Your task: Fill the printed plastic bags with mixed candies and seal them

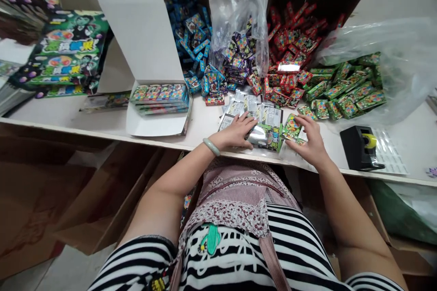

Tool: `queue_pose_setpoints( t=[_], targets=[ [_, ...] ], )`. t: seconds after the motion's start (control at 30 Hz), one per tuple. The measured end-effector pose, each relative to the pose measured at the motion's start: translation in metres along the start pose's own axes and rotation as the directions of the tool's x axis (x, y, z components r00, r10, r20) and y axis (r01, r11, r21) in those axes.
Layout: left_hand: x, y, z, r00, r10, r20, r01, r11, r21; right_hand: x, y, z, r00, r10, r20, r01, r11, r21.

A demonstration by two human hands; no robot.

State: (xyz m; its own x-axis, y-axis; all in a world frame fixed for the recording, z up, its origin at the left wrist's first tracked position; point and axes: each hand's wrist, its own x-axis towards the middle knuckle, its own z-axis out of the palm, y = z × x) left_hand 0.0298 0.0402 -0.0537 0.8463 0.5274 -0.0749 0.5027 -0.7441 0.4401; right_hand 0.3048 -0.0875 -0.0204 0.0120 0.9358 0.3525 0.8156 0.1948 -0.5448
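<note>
My left hand (pixel 235 132), with a pale green bangle at the wrist, presses on a shiny green and silver packet (pixel 265 135) lying at the front edge of the white table (pixel 102 120). My right hand (pixel 309 140) rests beside it with its fingertips on a small green candy pack (pixel 292 126). Several flat printed sachets (pixel 251 108) lie fanned out just behind the packet. Whether either hand grips its item or only touches it is unclear.
Heaps of small packs lie behind: blue (pixel 196 50), purple in a clear bag (pixel 237 57), red (pixel 290 54) and green (pixel 344 91). An open white box (pixel 155 120) holds stacked packs at left. A black tape dispenser (pixel 361 146) stands at right. Printed cartons (pixel 64 54) are piled far left.
</note>
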Motion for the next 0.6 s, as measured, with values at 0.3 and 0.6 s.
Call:
queue_pose_setpoints(
  t=[0.3, 0.6],
  targets=[
    [-0.029, 0.0, -0.018, 0.959, 0.048, -0.279, -0.066, 0.996, -0.056, 0.024, -0.036, 0.019, 0.994, -0.082, -0.067, 0.075, 0.991, -0.112],
    [-0.038, -0.027, -0.024, 0.952, 0.078, -0.296, -0.104, 0.992, -0.073, 0.035, -0.053, 0.016, 0.893, -0.272, 0.358, 0.347, 0.923, -0.165]
  ],
)
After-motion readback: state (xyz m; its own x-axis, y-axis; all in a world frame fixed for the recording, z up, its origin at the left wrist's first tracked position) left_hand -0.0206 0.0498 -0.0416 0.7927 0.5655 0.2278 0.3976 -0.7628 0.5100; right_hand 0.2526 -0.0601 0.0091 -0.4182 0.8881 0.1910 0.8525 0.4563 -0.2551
